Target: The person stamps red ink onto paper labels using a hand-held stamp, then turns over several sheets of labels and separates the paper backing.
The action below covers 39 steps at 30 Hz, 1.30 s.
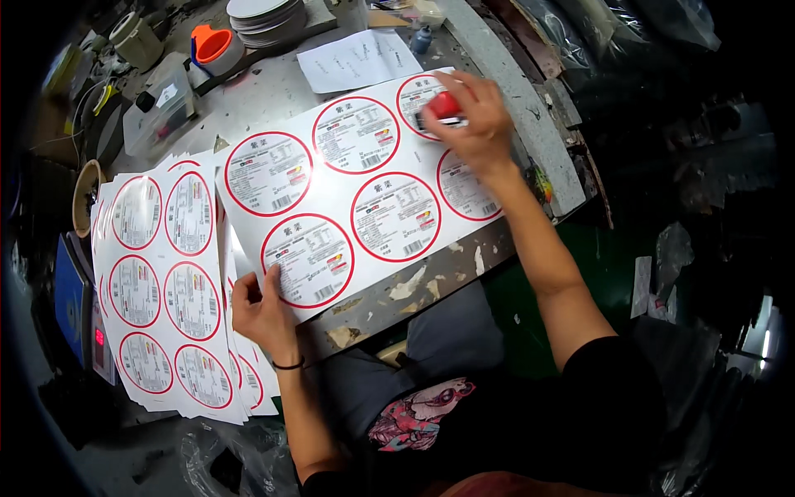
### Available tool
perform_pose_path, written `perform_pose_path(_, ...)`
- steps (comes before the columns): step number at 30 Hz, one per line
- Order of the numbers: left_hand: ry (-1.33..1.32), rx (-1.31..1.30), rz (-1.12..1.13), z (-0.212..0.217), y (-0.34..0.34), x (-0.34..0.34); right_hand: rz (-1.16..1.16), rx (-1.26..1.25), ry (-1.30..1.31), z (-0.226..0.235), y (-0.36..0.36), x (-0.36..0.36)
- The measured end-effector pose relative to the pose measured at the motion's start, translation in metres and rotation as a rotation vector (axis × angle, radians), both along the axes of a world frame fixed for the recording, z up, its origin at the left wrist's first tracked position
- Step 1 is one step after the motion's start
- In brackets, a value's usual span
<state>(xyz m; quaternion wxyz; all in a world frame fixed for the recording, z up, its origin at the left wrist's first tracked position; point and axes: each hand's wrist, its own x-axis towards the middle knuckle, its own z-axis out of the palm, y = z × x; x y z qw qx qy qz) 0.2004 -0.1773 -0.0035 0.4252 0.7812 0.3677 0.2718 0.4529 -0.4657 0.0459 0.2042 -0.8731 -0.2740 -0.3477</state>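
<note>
A white sheet of round red-rimmed labels [331, 195] lies slantwise on the worktable in front of me. My left hand [267, 319] pinches its lower left corner, thumb on top and the other fingers at the edge. At the upper right label, my right hand [482, 124] grips a small red-topped hand stamp [445, 104]. The stamp's dark and white base is over that label, blurred; I cannot tell whether it touches the paper. Left of the sheet lies a thick stack of similar label sheets [161, 257], its edges uneven.
Behind the sheet lies a white paper [358, 61] beside a small dark bottle [421, 40]. Farther left stand a stack of round discs [267, 18], an orange cup [213, 44] and a clear plastic box [166, 112]. A scale with a red display [99, 338] sits beside the label stack.
</note>
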Motion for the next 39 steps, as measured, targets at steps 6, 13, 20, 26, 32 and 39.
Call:
perform_pose_path(6, -0.185, -0.077, -0.066, 0.015, -0.012, 0.001, 0.091, -0.007, 0.069, -0.025, -0.040, 0.023)
perform_pose_path(13, -0.359, -0.623, 0.131, 0.045, 0.042, -0.045, -0.249, 0.645, 0.169, 0.036, -0.114, 0.002)
perform_pose_path(20, -0.434, -0.649, 0.515, -0.020, 0.185, -0.238, -0.198, 0.923, 1.289, 0.018, -0.120, 0.000)
perform_pose_path(26, -0.172, -0.104, 0.847, -0.098, 0.217, -0.260, 0.253, 0.462, 1.455, 0.008, -0.045, -0.025)
perform_pose_path(32, 0.020, 0.028, 0.807, -0.069, 0.219, -0.248, 0.307, 0.052, 1.438, 0.005, 0.011, -0.042)
perform_pose_path(39, 0.286, 0.527, -0.463, -0.001, 0.018, -0.073, 0.126, -0.056, 1.277, -0.012, -0.052, -0.046)
